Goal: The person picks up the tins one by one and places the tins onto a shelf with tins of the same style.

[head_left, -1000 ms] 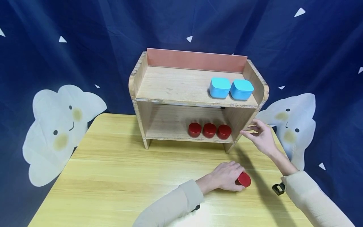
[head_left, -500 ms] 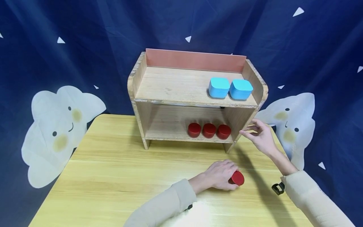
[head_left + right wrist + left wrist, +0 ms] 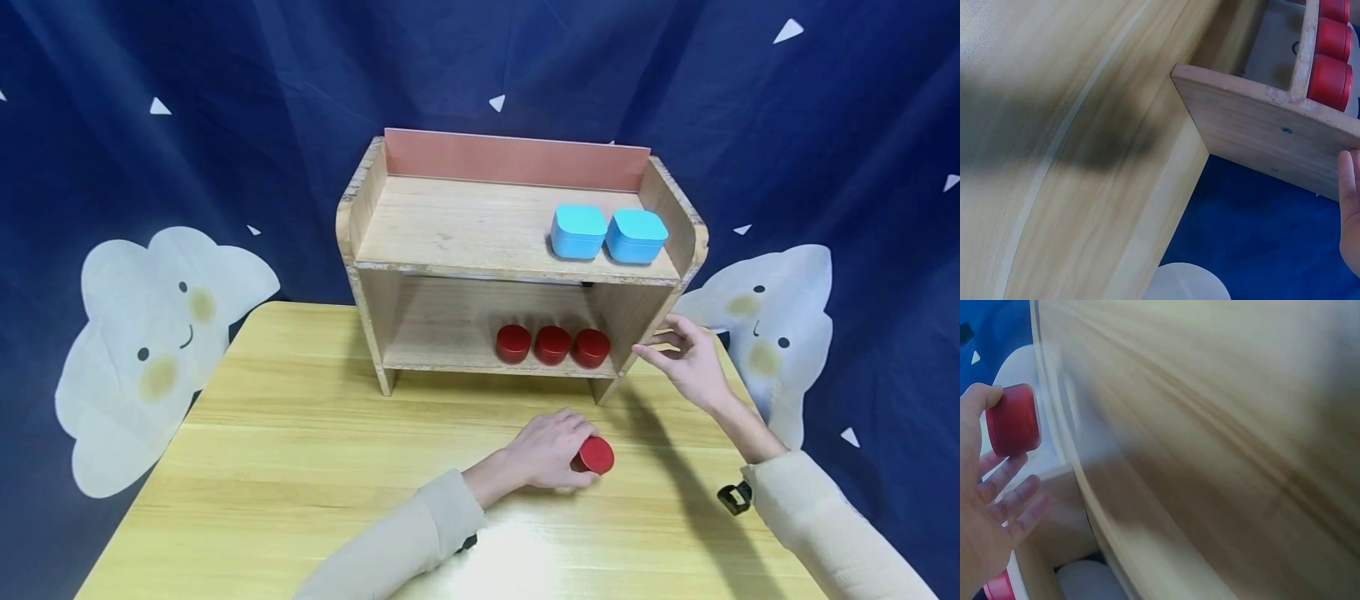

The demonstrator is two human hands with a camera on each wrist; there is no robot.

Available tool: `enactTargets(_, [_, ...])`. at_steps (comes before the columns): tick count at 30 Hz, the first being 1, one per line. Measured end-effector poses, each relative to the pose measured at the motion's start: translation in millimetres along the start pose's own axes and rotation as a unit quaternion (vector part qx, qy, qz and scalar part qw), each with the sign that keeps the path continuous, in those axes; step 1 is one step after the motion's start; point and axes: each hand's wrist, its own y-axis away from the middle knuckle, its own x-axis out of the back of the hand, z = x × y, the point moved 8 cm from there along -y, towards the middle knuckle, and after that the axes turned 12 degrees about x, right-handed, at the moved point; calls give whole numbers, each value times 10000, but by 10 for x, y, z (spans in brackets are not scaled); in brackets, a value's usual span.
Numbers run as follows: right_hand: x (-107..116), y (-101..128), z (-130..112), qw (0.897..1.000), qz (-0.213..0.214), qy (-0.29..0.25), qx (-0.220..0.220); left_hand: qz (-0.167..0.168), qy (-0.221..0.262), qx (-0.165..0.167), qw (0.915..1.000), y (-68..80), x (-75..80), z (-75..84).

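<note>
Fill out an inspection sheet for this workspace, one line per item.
Surface: light wooden table.
Job's things: red round tin held just above the table; three matching red tins in a row on the lower level of the wooden shelf.
Clutter: two blue square tins side by side on the top level.
Grippers: left hand grips the red round tin; right hand by the shelf's right side panel, holding nothing.
Cables: nothing seen.
Surroundings: dark blue backdrop with cloud faces.

Four red tins [image 3: 596, 455], two blue boxes [image 3: 578, 231], one wooden shelf [image 3: 450, 225].
</note>
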Motion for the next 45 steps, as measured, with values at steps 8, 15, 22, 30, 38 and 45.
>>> enactTargets(8, [15,-9,-4,10000,15,-28,23,61,223,306,9993,92,141,-220])
enactTargets(15, [14,-3,13,9999,51,-131,41,102,380,522,9979,188,256,-380])
enactTargets(22, [21,-13,27,10000,8,-40,82,550,795,602,9935,301,418,-587])
enactTargets(30, [14,-9,32,9999,26,-144,66,803,1446,1155,9794,481,561,-913])
enactTargets(38, [9,-9,20,9999,71,-130,33,1282,1535,1302,9711,695,692,-1139])
enactTargets(45, [-4,-5,-9,9999,68,-74,28,1620,1547,1469,9635,820,852,-1298])
